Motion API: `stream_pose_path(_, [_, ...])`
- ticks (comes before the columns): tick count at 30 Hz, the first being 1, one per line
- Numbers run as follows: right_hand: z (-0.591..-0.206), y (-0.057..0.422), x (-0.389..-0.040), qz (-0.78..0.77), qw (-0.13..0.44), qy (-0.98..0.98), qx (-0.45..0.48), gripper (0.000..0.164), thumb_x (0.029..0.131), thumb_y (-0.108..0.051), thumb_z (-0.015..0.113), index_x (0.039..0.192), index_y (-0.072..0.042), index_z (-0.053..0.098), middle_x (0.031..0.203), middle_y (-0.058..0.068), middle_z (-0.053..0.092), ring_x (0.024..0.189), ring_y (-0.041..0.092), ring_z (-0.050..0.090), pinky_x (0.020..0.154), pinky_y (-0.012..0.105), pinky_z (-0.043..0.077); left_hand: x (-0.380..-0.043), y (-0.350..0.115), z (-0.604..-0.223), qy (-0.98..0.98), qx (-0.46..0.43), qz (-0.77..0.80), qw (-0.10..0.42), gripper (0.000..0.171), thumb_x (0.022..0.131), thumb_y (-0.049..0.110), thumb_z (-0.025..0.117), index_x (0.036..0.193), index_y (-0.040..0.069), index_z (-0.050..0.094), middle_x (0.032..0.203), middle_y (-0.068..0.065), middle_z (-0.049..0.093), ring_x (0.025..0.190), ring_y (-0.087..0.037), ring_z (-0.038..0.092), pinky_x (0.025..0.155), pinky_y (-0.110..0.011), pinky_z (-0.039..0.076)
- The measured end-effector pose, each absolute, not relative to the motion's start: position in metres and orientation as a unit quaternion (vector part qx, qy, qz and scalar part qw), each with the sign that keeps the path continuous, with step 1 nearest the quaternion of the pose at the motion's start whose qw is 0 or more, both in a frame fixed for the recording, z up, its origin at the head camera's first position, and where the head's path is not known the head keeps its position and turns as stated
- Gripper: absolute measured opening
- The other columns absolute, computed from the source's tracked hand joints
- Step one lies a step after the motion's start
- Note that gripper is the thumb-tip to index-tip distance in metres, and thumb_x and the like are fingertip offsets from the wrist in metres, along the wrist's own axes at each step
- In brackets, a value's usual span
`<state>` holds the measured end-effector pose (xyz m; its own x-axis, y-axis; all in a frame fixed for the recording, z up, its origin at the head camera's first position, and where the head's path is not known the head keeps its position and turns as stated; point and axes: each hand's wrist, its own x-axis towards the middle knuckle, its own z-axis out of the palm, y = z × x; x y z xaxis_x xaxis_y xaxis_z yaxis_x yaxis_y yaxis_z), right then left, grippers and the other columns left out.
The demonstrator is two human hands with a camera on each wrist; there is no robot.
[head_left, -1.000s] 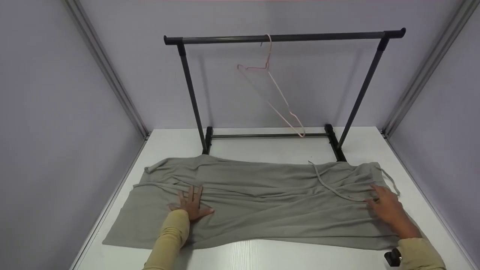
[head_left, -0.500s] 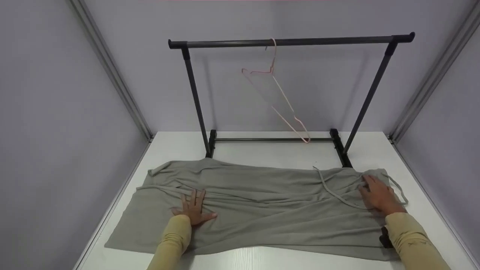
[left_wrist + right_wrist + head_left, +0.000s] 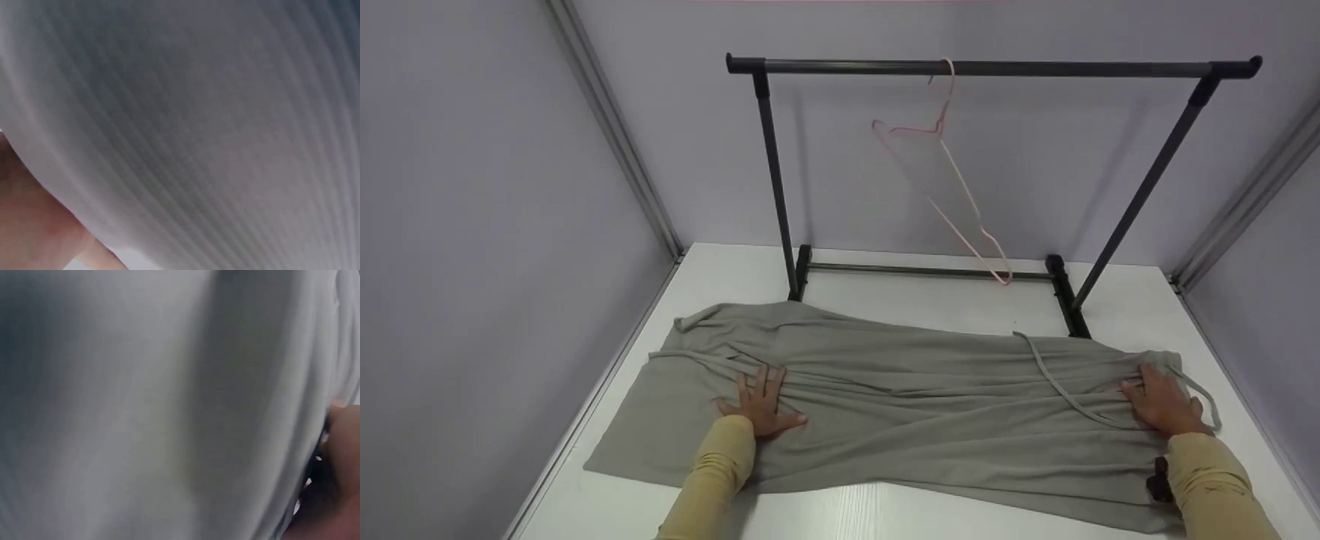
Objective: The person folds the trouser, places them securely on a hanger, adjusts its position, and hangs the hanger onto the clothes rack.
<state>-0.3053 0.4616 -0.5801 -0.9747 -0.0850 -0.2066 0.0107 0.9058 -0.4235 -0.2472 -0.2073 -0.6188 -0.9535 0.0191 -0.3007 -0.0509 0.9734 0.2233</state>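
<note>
A grey garment (image 3: 870, 375) with a thin drawstring (image 3: 1054, 382) near its right end lies spread and creased across the white table. My left hand (image 3: 757, 405) rests on its left part with spread fingers, palm down. At the right end, beside the loop of cord, my right hand (image 3: 1166, 405) presses on the cloth with its fingers extended. Grey cloth (image 3: 197, 129) fills most of the left wrist view, with part of the left hand (image 3: 39, 230) at the lower left. The right wrist view shows blurred cloth (image 3: 140, 405); the right fingertips are not clear there.
Behind the garment stands a black clothes rack (image 3: 840, 67), its feet partly under the cloth. A pink hanger (image 3: 960, 172) hangs from the bar. Grey walls enclose the white table (image 3: 855, 510) on the left, back and right.
My right hand first shifted up and left over the cloth, then moved right; the garment's right end moved right and nearer with it. My left hand stayed in place on the cloth.
</note>
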Motion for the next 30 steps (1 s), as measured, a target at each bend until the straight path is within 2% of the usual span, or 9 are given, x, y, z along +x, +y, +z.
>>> stream_pose_path(5, [-0.577,0.470,-0.309,-0.206,0.107,0.973,-0.002,0.084,0.096,-0.050,0.034,0.138,0.018,0.010,0.137,0.044,0.009,0.124,0.061,0.005,0.090,0.076,0.002,-0.254,-0.200,-0.613,0.981,-0.003,0.114,0.155,0.109,0.066,0.087,0.041,0.150,0.029,0.002,0.155,-0.005,-0.005,0.137,-0.042,-0.011,0.087,-0.080,0.007])
stream_pose_path(13, [-0.580,0.487,-0.312,-0.228,0.089,0.969,0.041,0.082,0.096,-0.048,0.032,0.138,0.018,0.007,0.135,0.046,0.007,0.123,0.061,0.003,0.090,0.075,0.003,-0.264,-0.190,-0.599,0.980,0.015,0.126,0.150,0.108,0.071,0.079,0.050,0.150,0.021,0.006,0.155,-0.006,0.001,0.138,-0.042,-0.006,0.087,-0.080,0.006])
stream_pose_path(16, [-0.582,0.484,-0.310,-0.239,0.081,0.967,0.043,0.080,0.096,-0.047,0.031,0.139,0.017,0.009,0.137,0.044,0.007,0.124,0.060,0.001,0.091,0.074,0.001,-0.265,-0.194,-0.587,0.975,0.015,0.156,0.159,0.107,0.072,0.074,0.055,0.150,0.017,0.010,0.155,-0.007,0.006,0.138,-0.041,-0.003,0.087,-0.080,0.006])
stream_pose_path(18, [-0.584,0.482,-0.307,-0.245,0.078,0.965,0.041,0.077,0.097,-0.046,0.031,0.139,0.016,0.009,0.138,0.043,0.006,0.125,0.059,-0.001,0.091,0.074,-0.002,-0.267,-0.199,-0.578,0.967,0.016,0.201,0.153,0.097,0.077,0.067,0.058,0.148,0.013,0.020,0.152,-0.011,0.017,0.137,-0.044,0.004,0.090,-0.077,0.011])
stream_pose_path(21, [-0.590,0.480,-0.305,-0.250,0.078,0.964,0.040,0.077,0.098,-0.046,0.029,0.141,0.014,0.006,0.140,0.041,0.002,0.127,0.057,-0.006,0.092,0.073,-0.006,-0.273,-0.210,-0.565,0.956,0.000,0.272,0.112,0.064,0.089,0.048,0.057,0.134,0.006,0.044,0.133,-0.014,0.047,0.125,-0.040,0.036,0.093,-0.065,0.030])
stream_pose_path(23, [-0.593,0.480,-0.304,-0.250,0.075,0.965,0.035,0.078,0.098,-0.047,0.029,0.141,0.013,0.004,0.142,0.039,0.000,0.128,0.056,-0.008,0.093,0.072,-0.008,-0.281,-0.219,-0.565,0.956,-0.009,0.290,0.049,0.038,0.093,0.033,0.056,0.118,0.003,0.057,0.112,-0.013,0.059,0.107,-0.035,0.052,0.087,-0.055,0.040])
stream_pose_path(26, [-0.597,0.479,-0.303,-0.242,0.071,0.967,0.024,0.079,0.098,-0.049,0.028,0.142,0.012,0.002,0.144,0.037,-0.001,0.128,0.055,-0.009,0.093,0.071,-0.008,-0.294,-0.235,-0.572,0.962,-0.038,0.269,-0.041,0.021,0.094,0.020,0.054,0.103,0.003,0.062,0.096,-0.011,0.061,0.091,-0.030,0.057,0.077,-0.052,0.044])
stream_pose_path(28, [-0.600,0.477,-0.303,-0.236,0.069,0.969,0.016,0.079,0.098,-0.049,0.027,0.142,0.012,0.002,0.144,0.036,-0.002,0.129,0.055,-0.009,0.094,0.071,-0.008,-0.302,-0.246,-0.578,0.966,-0.056,0.239,-0.082,0.021,0.093,0.017,0.053,0.104,0.001,0.062,0.098,-0.014,0.060,0.095,-0.034,0.055,0.078,-0.055,0.042])
stream_pose_path(30, [-0.601,0.472,-0.304,-0.229,0.068,0.971,0.010,0.079,0.098,-0.049,0.027,0.143,0.011,0.001,0.145,0.035,-0.003,0.129,0.054,-0.010,0.094,0.070,-0.008,-0.307,-0.257,-0.583,0.967,-0.076,0.225,-0.093,0.026,0.094,0.017,0.050,0.109,0.000,0.061,0.104,-0.019,0.059,0.102,-0.038,0.052,0.080,-0.060,0.040])
